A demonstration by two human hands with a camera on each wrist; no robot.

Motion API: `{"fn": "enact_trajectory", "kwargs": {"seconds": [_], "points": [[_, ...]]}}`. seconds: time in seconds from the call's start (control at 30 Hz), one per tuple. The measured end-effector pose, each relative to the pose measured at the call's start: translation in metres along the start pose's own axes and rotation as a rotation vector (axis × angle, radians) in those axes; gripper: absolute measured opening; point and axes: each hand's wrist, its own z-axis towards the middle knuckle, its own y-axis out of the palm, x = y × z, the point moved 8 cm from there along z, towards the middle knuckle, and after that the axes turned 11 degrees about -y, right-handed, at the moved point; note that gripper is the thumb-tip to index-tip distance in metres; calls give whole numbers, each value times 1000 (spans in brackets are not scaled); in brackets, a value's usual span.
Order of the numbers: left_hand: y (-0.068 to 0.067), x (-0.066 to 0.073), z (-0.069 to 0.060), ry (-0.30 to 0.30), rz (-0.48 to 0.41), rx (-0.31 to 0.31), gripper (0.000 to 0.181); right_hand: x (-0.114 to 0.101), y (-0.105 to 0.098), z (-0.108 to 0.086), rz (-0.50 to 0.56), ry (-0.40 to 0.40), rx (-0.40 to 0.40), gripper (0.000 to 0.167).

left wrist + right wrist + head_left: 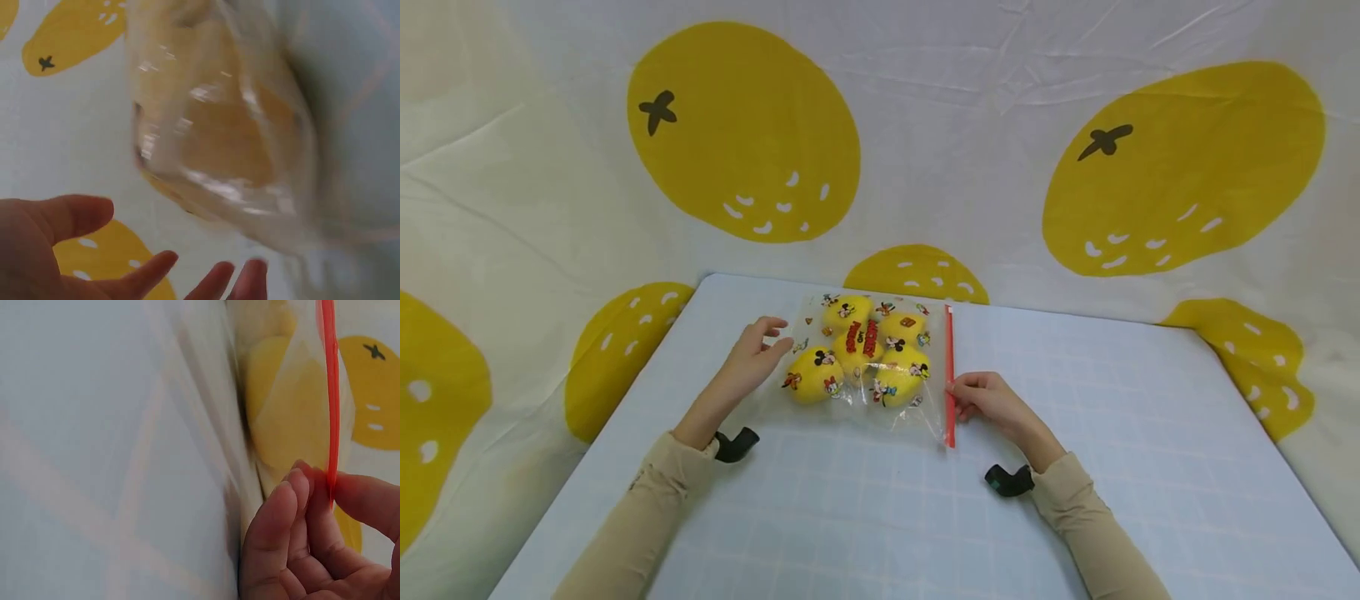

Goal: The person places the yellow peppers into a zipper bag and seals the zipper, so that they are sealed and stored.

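A clear zip bag (850, 412) printed with cartoon figures lies on the table, with several yellow lemon-like fruits (904, 377) inside. Along its right edge runs a red zip strip (950, 350). My right hand (996, 402) pinches that strip between thumb and fingers near its lower part; the right wrist view shows the red strip (332, 394) between the fingertips. Just left of the bag is my left hand (749, 354), fingers spread and apart from it. In the left wrist view the bag (225, 137) looks blurred, beyond the thumb and fingers.
The pale blue checked table (865, 517) spreads around the bag on all sides. Behind it hangs a white cloth (940, 150) printed with big yellow fruits. A dark wrist-worn device (1009, 481) sits at the right wrist, another (737, 445) at the left.
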Motion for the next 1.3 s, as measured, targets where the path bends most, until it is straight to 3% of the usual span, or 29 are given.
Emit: {"fn": "enact_trajectory", "kwargs": {"seconds": [0.13, 0.27, 0.5, 0.77, 1.07, 1.3], "points": [[17, -38, 20, -139, -71, -201, 61, 4, 0, 0, 1, 5, 4, 25], [29, -45, 25, -159, -159, -280, 61, 4, -2, 1, 13, -16, -8, 25], [47, -37, 27, -172, -222, -298, 58, 11, -19, -5, 7, -1, 21, 25], [71, -24, 30, -146, -230, -284, 58, 12, -41, -20, -9, 18, 19, 26], [101, -8, 29, -102, -292, -333, 56, 20, -70, -38, -70, 33, -20, 29], [105, -7, 30, -102, -274, -305, 57, 20, -74, -45, -65, 24, -62, 28]]}}
